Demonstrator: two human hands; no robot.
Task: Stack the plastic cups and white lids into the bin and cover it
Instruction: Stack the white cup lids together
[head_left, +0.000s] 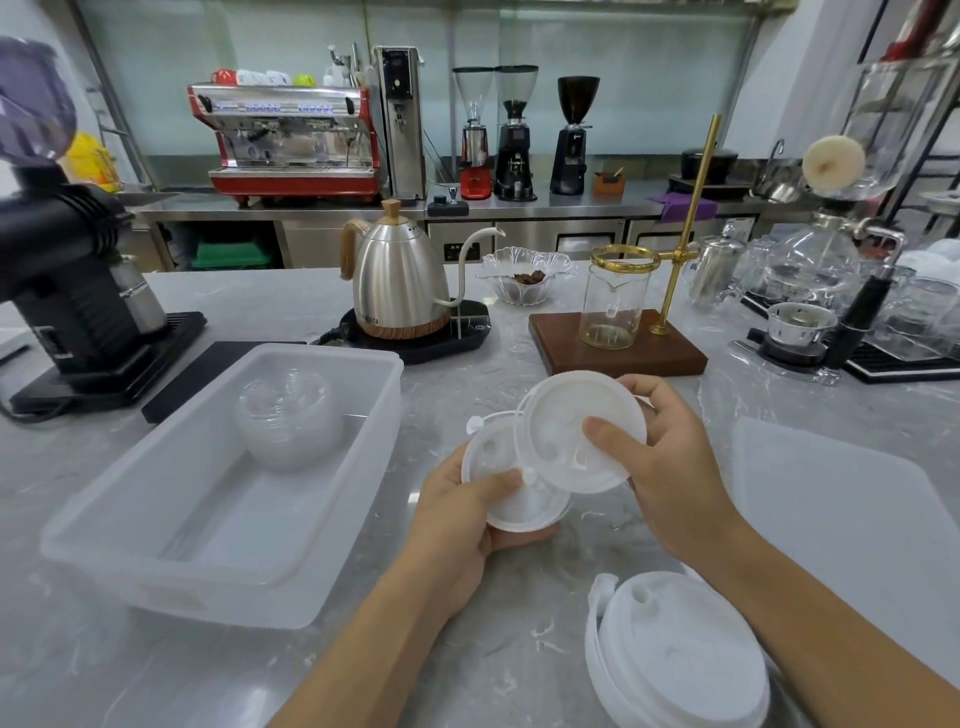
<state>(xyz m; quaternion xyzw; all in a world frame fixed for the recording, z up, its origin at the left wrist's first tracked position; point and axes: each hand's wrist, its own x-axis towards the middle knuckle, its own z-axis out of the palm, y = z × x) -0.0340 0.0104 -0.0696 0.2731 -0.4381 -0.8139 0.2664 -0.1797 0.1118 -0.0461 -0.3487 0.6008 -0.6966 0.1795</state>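
A translucent plastic bin (156, 551) stands on the counter at the left, with a stack of clear plastic cups (285, 421) lying at its far end. My left hand (462, 519) grips a white lid (519, 499) from below, thumb on top. My right hand (670, 462) pinches a second white lid (576, 431), tilted and overlapping the first. Both lids are held above the counter, just right of the bin. Several more white lids (680, 660) lie stacked near the front edge. The bin's flat translucent cover (852, 499) lies on the counter at the right.
A steel gooseneck kettle (400, 280) on its base stands behind the bin. A glass beaker on a wooden pour-over stand (618, 348) sits behind my hands. A black grinder (72, 291) is at the left, glassware (831, 291) at the right.
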